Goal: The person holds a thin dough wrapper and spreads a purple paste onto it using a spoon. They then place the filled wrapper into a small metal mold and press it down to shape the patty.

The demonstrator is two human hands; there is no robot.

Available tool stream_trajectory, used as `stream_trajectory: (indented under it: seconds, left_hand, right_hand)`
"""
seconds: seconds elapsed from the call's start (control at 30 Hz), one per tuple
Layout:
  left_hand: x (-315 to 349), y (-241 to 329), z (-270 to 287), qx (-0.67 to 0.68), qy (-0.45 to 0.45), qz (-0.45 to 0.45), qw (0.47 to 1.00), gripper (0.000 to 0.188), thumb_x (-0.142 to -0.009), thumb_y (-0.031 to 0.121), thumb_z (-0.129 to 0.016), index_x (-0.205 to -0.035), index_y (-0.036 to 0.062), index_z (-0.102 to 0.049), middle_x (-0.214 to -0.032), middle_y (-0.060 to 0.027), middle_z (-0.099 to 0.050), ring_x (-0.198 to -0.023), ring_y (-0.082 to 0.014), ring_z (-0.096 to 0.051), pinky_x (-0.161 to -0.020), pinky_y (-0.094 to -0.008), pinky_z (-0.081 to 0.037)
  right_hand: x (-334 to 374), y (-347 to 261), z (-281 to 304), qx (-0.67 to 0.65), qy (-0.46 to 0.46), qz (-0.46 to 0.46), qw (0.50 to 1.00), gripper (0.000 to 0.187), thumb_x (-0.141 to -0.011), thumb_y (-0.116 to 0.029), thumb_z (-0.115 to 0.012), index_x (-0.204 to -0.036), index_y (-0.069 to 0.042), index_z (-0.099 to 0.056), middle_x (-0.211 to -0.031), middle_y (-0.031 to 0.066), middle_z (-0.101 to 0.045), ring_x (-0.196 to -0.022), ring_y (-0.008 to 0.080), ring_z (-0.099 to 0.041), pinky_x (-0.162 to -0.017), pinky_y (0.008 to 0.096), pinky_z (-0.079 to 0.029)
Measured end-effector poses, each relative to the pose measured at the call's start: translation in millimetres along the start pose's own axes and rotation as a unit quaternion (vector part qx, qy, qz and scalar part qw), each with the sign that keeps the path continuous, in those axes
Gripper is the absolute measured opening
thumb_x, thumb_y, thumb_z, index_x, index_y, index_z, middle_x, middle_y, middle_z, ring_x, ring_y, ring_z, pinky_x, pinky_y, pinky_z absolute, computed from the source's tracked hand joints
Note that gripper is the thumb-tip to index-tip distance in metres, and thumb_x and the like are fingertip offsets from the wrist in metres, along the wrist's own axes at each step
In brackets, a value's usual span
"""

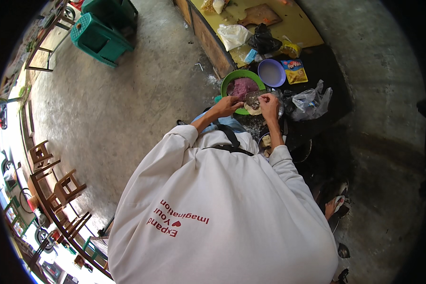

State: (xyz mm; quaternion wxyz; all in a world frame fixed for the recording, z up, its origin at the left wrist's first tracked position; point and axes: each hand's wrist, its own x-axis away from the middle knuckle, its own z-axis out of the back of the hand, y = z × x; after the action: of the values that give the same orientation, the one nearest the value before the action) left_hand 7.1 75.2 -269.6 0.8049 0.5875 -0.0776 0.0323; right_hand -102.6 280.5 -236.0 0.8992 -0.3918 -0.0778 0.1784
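Observation:
A flat, dark grey piece with a speckled surface, like a small grater (253, 97), lies between my hands over the near rim of a green bowl (226, 81). Purple mash (244, 87) fills much of that bowl. My left hand (228, 105) is closed at the left end of the grater, its fingertips partly hidden. On the right end, my right hand (270, 105) is closed with fingers pinched; whether it grips the grater or a small piece above it is unclear. Just below the grater shows a pale, doughy lump (252, 110).
A purple bowl of cloudy liquid (271, 72), a yellow packet (294, 71) and a clear plastic bag (311, 101) stand beyond my right hand. Farther off, a yellow tabletop (300, 23) bears a wooden cutting board (260, 15) and bags. Green stools (99, 38) stand far left.

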Motion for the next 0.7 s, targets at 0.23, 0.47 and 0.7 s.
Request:
stream_trajectory:
  seconds: [0.23, 0.47, 0.7]
  left_hand:
    - [-0.8, 1.7, -3.1, -0.022, -0.01, -0.007, 1.0, 0.04, -0.102, 0.038, -0.061, -0.099, -0.0011, -0.066, -0.077, -0.0193, -0.062, -0.068, -0.0304, -0.058, -0.066, -0.0443, -0.045]
    - [0.0, 4.4, -3.6, -0.026, 0.003, -0.018, 1.0, 0.042, -0.102, 0.039, -0.061, -0.097, -0.0017, -0.067, -0.078, -0.0203, -0.064, -0.072, -0.0336, -0.062, -0.068, -0.0451, -0.047]
    - [-0.1, 6.0, -2.8, -0.019, 0.005, -0.018, 1.0, 0.044, -0.102, 0.04, -0.061, -0.092, -0.0028, -0.064, -0.074, -0.0202, -0.06, -0.068, -0.033, -0.056, -0.066, -0.0457, -0.044]
  right_hand:
    - [-2.1, 2.7, 4.2, 0.007, 0.024, -0.008, 1.0, 0.017, -0.083, -0.014, -0.079, -0.089, 0.002, -0.074, -0.075, 0.0106, -0.07, -0.067, 0.0194, -0.066, -0.065, 0.0342, -0.053]
    - [-3.7, 3.2, 8.7, 0.029, 0.024, -0.002, 0.999, 0.016, -0.081, -0.014, -0.08, -0.086, 0.001, -0.074, -0.079, 0.0119, -0.07, -0.069, 0.0216, -0.066, -0.066, 0.0362, -0.052]
    - [-5.3, 1.0, 8.1, 0.025, 0.022, 0.012, 0.999, 0.017, -0.08, -0.014, -0.08, -0.085, 0.001, -0.074, -0.077, 0.0121, -0.07, -0.069, 0.0223, -0.067, -0.066, 0.036, -0.052]
